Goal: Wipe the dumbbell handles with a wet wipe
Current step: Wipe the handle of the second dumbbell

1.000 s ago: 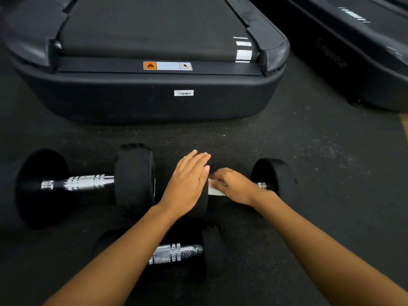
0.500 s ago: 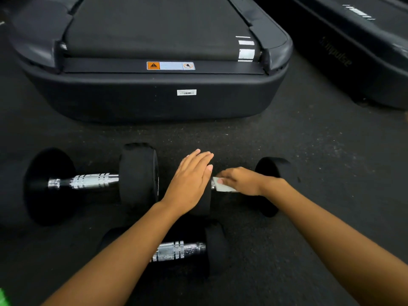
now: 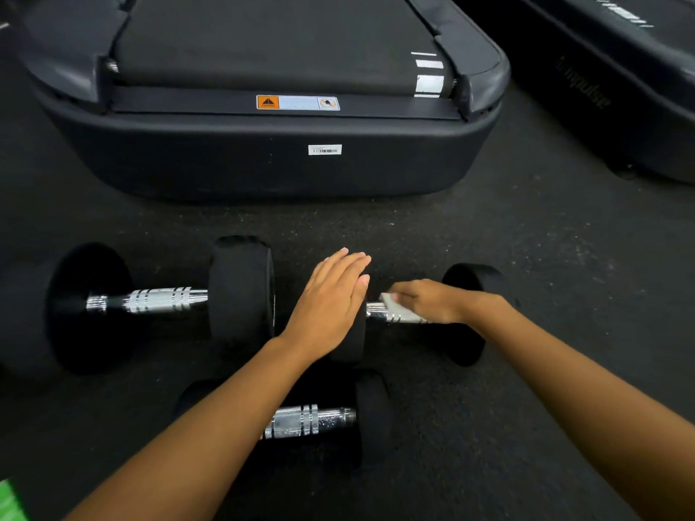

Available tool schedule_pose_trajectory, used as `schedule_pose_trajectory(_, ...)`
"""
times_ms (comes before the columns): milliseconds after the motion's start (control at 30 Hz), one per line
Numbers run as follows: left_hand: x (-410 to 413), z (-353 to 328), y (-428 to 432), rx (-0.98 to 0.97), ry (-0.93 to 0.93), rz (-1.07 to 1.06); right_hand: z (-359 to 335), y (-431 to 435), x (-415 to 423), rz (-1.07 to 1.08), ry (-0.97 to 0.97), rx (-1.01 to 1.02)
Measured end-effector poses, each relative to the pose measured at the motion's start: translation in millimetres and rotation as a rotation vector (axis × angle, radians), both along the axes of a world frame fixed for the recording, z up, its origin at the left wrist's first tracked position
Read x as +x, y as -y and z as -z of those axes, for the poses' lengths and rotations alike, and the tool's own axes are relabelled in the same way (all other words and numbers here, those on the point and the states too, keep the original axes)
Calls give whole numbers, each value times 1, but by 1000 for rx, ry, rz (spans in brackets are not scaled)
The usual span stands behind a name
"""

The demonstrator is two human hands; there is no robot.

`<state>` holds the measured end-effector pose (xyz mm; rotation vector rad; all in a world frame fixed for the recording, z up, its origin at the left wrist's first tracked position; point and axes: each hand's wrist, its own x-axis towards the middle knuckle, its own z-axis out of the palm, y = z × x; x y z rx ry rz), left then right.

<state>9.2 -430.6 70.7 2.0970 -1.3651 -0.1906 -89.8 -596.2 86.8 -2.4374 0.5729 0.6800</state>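
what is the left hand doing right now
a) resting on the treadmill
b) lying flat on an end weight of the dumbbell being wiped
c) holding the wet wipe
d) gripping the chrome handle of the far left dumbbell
b: the left hand lies flat, fingers straight, on the black end weight of the dumbbell, whose handle the right hand covers with the wet wipe.

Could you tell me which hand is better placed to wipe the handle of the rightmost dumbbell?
The right hand: it grips the wet wipe on that handle, while the left hand lies flat on the dumbbell's inner weight, holding nothing.
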Motion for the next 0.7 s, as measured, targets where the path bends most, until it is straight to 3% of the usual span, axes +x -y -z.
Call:
schedule_pose_trajectory(167, -1, 0, 2, -18, 20, -3, 1, -7, 8, 51, 11, 6)
schedule_pose_trajectory(433, -2, 0, 0, -27, 10, 0, 7, -10, -9, 0, 244, 114)
schedule_pose_trajectory(700, -4, 0, 1, -37, 23, -19, 31, -44, -13, -36, 630, -223)
